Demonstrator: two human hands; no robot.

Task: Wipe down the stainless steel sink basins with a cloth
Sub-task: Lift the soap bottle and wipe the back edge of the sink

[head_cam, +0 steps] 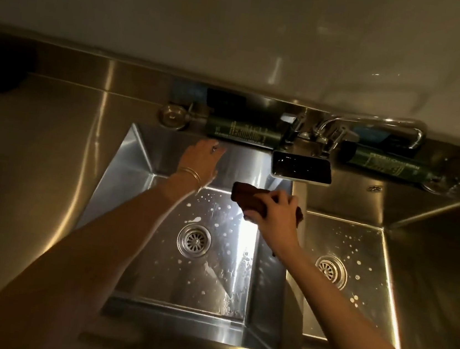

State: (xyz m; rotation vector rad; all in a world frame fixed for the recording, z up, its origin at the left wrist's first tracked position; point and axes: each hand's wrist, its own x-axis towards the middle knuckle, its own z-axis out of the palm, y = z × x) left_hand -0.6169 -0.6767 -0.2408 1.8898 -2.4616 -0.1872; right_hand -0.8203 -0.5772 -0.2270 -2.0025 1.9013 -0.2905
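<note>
Head view: the dark cloth (pixel 249 195) is bunched and gripped in the right hand (pixel 273 211), whose fingers (pixel 279 195) are curled over it. It is held in the far right corner of the left basin (pixel 137 163), where the back wall meets the floor beside the divider. The left hand (pixel 202 156) is laid against the same back wall just under the far rim. Its fingers are straight and nothing is grasped.

White spots (pixel 197 219) are scattered over the basin floor around the strainer (pixel 194 241), and the right basin (pixel 421 256) is speckled in the same way. The stroke is probably best made with the cloth flattened rather than balled, pressed firmly, and drawn in overlapping passes from the far wall toward the near edge. The spots would then be carried toward the strainer, not smeared. Care is called for under the phone (pixel 301 168), which lies on the far rim between the basins, just above the cloth. A raised elbow or wet cloth could knock or splash it.

Whether the cloth is actually touching the steel cannot be told. The left fingertips are blurred. The labels on the two green bottles (pixel 242 132) lying along the counter's back edge cannot be read. The near wall of each basin is largely in shadow, and the far right of the counter (pixel 34 179) is cut off.
</note>
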